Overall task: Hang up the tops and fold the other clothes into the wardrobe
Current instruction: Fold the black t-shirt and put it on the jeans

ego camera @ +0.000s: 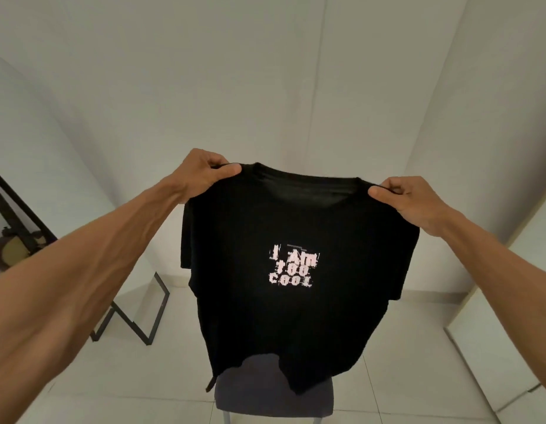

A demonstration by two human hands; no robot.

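Note:
A black T-shirt [299, 316] with pale lettering on its chest hangs spread out in front of me, held up in the air. My left hand [204, 174] pinches its left shoulder seam beside the collar. At the other shoulder, my right hand [406, 198] pinches the seam the same way. The shirt's hem drops down over a grey padded chair [250, 393] below it. No hanger is visible in this view.
A mirror with a black metal frame [134, 313] leans against the left wall. White panels [510, 347] run along the right side. Plain white walls stand behind the shirt, and pale floor tiles [112, 377] surround the chair.

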